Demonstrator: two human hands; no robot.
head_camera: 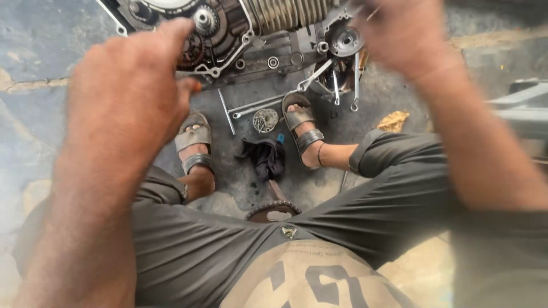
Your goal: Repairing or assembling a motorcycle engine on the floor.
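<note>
An opened motorcycle engine (228, 34) lies on the concrete floor at the top, its gears and ribbed cylinder (285, 11) exposed. My left hand (131, 85) hovers blurred over the engine's left side, its fingers curled toward the gears, with a small orange tip (197, 86) showing under it. My right hand (399, 34) reaches to the engine's right end by a round hub (345, 40). Its fingers are hidden, and a thin metal piece (372, 11) shows at them. I am squatting, with my sandalled feet (194, 145) on the floor below the engine.
Wrenches (314, 77) and a thin rod (226, 112) lie between my feet and the engine. A round toothed part (265, 120) and a dark rag (265, 157) sit between the sandals. Small rings (273, 61) lie beside the engine, a yellowish scrap (394, 121) at right, a grey metal frame (519, 102) far right.
</note>
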